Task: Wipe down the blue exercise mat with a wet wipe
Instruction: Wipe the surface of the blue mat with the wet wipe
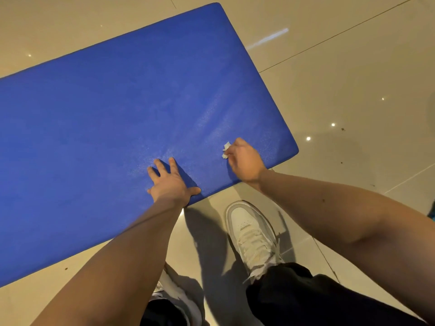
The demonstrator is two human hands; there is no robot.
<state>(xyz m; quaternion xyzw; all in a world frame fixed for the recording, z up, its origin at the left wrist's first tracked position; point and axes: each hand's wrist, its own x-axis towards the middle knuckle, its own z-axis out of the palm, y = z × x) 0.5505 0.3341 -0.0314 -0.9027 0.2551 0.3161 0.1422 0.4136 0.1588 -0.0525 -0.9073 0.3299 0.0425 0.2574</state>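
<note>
The left hand (171,181) lies palm down on the mat (113,118), fingers straight and spread, holding nothing; its thumb runs along the mat's near edge. The right hand (244,161) is curled round a wipe (226,149) and rests on the mat just inside the near right corner. Most of the wipe is hidden in the fist; only two small white scraps show beside the fingers. The two hands are near each other but apart, and both bare forearms reach in from the bottom of the view.

The mat is blue, thick and round-cornered, with a fine grainy surface that carries a paler sheen in a streak above the hands. Its left end is cut off by the frame. Whether it lies directly on the floor (341,74) cannot be told.

Below the mat's edge a white laced shoe (251,234) stands on the floor, with a black trouser leg (306,300) above it. A second shoe (175,290) is mostly hidden by the left forearm.

The floor is glossy beige tile with thin dark joints, mirroring ceiling lights as bright dots and one pale streak.
</note>
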